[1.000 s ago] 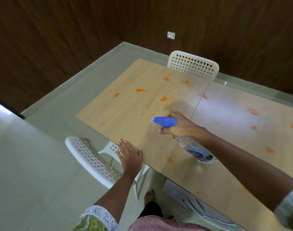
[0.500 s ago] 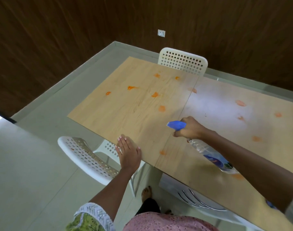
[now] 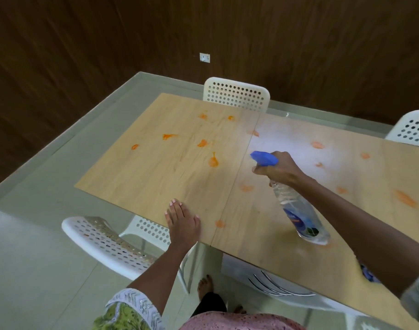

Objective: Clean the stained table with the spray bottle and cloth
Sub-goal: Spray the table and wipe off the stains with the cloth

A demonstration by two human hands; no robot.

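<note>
A light wooden table (image 3: 170, 172) carries several orange stains, among them one (image 3: 213, 161) near its middle seam. My right hand (image 3: 278, 168) grips the neck of a clear spray bottle (image 3: 299, 214) with a blue trigger head (image 3: 263, 157), held tilted above the table with the nozzle aimed left. My left hand (image 3: 181, 222) lies flat with fingers apart on the near table edge, holding nothing. A bit of blue cloth (image 3: 368, 273) peeks out under my right forearm at the near right edge.
A white perforated chair (image 3: 108, 244) stands at the near left by my left hand. Another chair (image 3: 237, 94) is at the far side, a third (image 3: 413, 128) at the far right. Dark wood walls surround the grey floor (image 3: 36, 258). My foot (image 3: 204, 285) shows under the table.
The right hand with the spray bottle has shifted rightward along the table, past the middle seam. The view has panned right. The left hand stays flat on the near edge.
</note>
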